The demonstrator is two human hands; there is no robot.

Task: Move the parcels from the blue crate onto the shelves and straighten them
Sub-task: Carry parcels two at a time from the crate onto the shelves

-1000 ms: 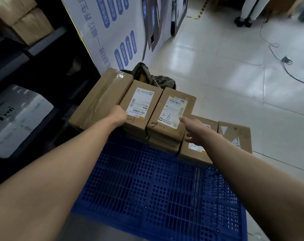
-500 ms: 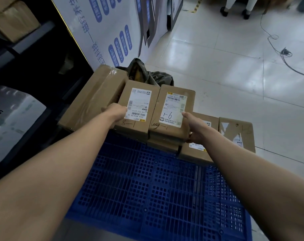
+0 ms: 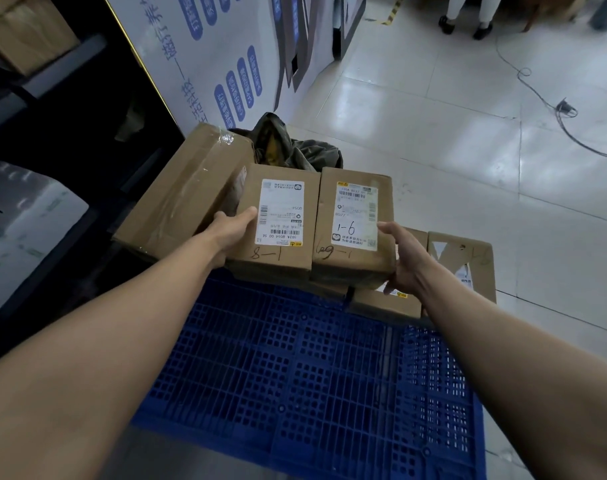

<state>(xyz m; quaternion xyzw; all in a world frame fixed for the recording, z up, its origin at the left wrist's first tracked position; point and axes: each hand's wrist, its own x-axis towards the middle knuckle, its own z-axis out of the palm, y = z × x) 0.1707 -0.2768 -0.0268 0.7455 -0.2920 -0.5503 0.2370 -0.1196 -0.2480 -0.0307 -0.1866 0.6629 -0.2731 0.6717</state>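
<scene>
My left hand (image 3: 231, 233) grips the left edge of the 8-1 parcel (image 3: 278, 220), thumb on top and fingers hidden underneath. My right hand (image 3: 407, 261) clamps the right edge of the 1-6 parcel (image 3: 354, 220) the same way. The two parcels touch side by side over the far end of the crate (image 3: 295, 375). A big box (image 3: 181, 192) sits just to their left, with the shelves (image 3: 52, 81) beyond it.

Fingers of the left grip (image 3: 231, 230) and right grip (image 3: 404, 258) are hidden under the 8-1 parcel (image 3: 278, 251) and 9-1 parcel (image 3: 350, 261), which mostly cover the lower parcels (image 3: 385, 304). The fine label print is illegible. A person (image 3: 456, 5) is cropped at the shins.
</scene>
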